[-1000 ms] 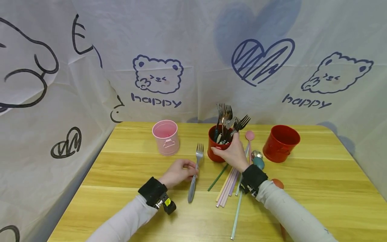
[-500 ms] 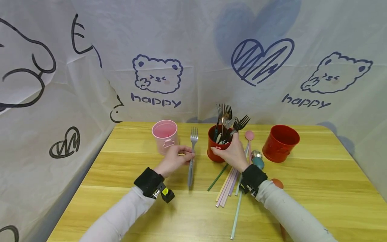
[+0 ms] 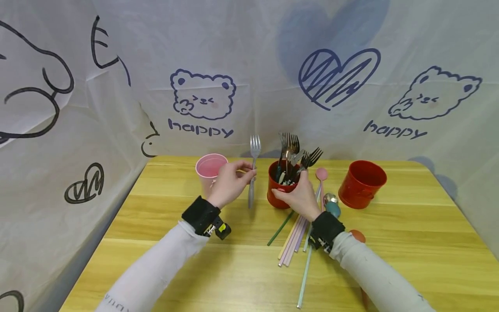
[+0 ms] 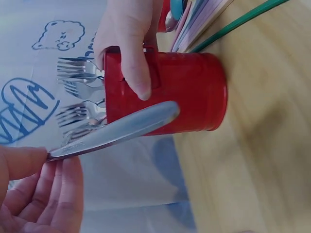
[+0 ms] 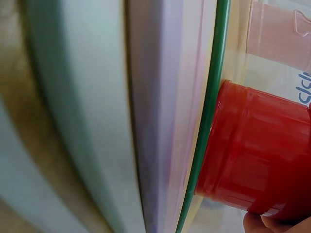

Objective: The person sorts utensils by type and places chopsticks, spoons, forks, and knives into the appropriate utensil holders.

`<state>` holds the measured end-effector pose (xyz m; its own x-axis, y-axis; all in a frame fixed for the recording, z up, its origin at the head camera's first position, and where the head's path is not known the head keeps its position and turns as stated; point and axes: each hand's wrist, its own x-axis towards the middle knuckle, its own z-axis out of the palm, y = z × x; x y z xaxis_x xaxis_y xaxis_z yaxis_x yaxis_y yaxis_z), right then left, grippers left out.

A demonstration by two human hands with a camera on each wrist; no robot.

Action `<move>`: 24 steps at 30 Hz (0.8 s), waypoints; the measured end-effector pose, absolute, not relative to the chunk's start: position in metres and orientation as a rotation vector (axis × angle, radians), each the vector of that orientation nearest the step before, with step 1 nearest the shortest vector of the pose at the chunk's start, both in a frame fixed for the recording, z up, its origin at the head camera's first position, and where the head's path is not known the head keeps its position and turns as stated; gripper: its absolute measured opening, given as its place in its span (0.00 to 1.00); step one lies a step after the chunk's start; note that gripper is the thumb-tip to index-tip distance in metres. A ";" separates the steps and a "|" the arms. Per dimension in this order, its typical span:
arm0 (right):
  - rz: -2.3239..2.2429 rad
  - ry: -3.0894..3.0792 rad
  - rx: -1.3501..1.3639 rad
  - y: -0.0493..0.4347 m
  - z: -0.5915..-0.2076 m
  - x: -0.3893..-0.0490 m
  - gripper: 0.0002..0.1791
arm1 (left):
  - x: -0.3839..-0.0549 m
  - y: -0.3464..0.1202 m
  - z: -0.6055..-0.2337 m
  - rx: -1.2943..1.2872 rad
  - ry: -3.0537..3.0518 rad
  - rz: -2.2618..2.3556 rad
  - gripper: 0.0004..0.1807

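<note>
My left hand (image 3: 231,182) pinches a silver fork (image 3: 255,147) between thumb and fingers. The fork is held off the table, tines up, between the pink cup and a red cup. In the left wrist view its grey handle (image 4: 126,128) slants in front of that red cup (image 4: 189,87). My right hand (image 3: 302,200) grips the red cup (image 3: 276,199) near its rim, the thumb lying against its side. Several forks (image 3: 289,145) stand in this cup with their tines up. Their lower ends are mostly hidden inside.
A pink cup (image 3: 206,182) stands at the left, partly behind my left hand. Another red cup (image 3: 358,188) is at the right. Thin coloured sticks (image 3: 292,242), a pink spoon (image 3: 321,174) and a teal spoon (image 3: 333,209) lie around my right wrist. An orange-headed utensil (image 3: 357,236) lies by the sleeve.
My left hand has lifted the fork from the table and moved it forward, turning it more upright. The right hand and the red cup have stayed in place.
</note>
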<state>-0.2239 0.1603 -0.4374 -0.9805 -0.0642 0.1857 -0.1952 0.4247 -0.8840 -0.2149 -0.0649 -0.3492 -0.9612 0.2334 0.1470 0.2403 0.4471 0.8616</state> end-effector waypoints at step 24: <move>1.599 -2.549 0.227 0.159 -0.436 -0.223 0.52 | -0.241 -0.008 -0.328 -0.696 -2.347 -1.400 0.09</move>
